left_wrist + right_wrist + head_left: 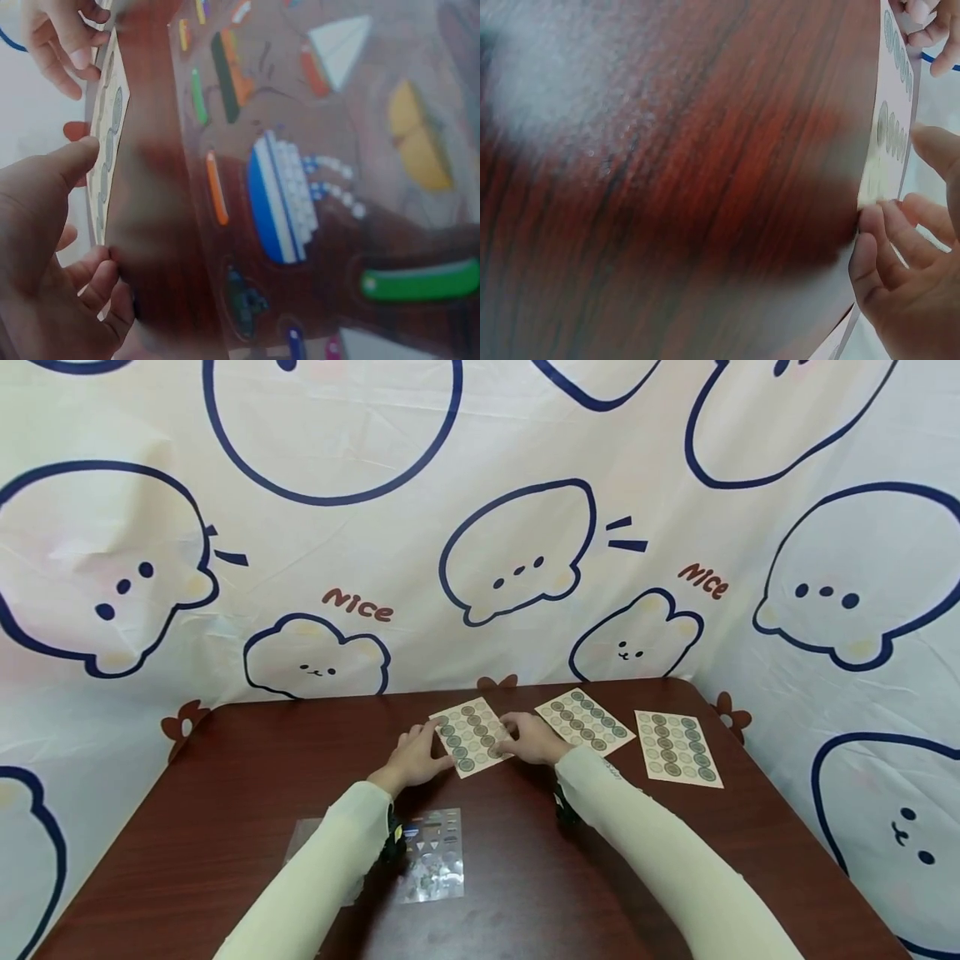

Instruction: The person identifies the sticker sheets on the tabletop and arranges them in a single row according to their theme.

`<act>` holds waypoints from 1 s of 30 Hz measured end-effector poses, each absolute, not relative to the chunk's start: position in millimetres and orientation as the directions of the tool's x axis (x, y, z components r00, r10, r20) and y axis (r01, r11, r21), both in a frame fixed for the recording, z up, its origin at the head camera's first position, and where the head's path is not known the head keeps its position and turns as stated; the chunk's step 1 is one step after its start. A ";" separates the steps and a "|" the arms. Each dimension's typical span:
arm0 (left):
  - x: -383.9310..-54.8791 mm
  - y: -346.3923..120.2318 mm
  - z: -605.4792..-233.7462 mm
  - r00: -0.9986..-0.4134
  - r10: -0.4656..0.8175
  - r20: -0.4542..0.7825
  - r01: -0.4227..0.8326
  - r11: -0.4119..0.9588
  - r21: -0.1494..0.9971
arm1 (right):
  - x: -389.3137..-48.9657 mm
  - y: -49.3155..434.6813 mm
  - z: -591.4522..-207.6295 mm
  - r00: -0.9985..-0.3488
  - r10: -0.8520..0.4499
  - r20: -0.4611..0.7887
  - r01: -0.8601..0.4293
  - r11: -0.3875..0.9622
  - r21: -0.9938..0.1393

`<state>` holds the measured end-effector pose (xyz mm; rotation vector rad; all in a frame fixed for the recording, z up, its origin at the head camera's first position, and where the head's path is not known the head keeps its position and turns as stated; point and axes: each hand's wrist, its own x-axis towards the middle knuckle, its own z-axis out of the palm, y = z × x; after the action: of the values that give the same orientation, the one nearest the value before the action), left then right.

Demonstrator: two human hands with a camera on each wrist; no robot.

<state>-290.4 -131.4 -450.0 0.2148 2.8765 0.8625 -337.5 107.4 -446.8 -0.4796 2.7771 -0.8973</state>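
A cream sticker sheet (469, 735) with rows of round, coin-like designs lies slanted near the far table edge, between both hands. My left hand (414, 758) holds its left side, thumb and bent fingertips spread along that edge. At the right side my right hand (531, 739) holds the sheet, with thumb and index finger over its border. The right wrist view shows the curled fingers (877, 232) at the sheet's edge. Two similar sheets lie to the right: one tilted sheet (585, 723) just beyond the right hand, another sheet (678, 748) farther right.
Under the left forearm lies a clear plastic sheet (431, 860) with small colourful pictures, among them a blue-and-white ship (277, 199). Another clear sheet (302, 835) shows left of that sleeve. The dark red-brown table (225, 827) meets a printed cloth backdrop (420, 568) at the back.
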 end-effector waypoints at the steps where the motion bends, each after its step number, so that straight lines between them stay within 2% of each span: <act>1: -290.6 -131.1 -449.9 -0.981 0.178 -0.080 0.105 0.828 0.551 | -337.8 107.5 -446.5 -0.930 -0.360 -0.077 -0.245 0.761 -0.601; 8: -288.5 -130.8 -450.6 -0.976 0.199 -0.092 0.119 0.833 0.540 | -337.0 108.6 -447.7 -0.915 -0.379 -0.137 -0.215 0.747 -0.629; 23: -294.7 -132.9 -451.0 -0.970 0.188 -0.153 0.071 0.824 0.562 | -341.6 105.2 -448.1 -0.886 -0.413 -0.208 -0.246 0.802 -0.545; 30: -292.7 -134.9 -451.1 -0.968 0.189 -0.167 0.059 0.813 0.580 | -342.5 105.4 -449.6 -0.871 -0.436 -0.226 -0.249 0.789 -0.561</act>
<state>-292.7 -134.9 -451.1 0.1925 2.7812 0.8789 -342.5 105.4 -449.6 -0.5222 2.6344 -0.7571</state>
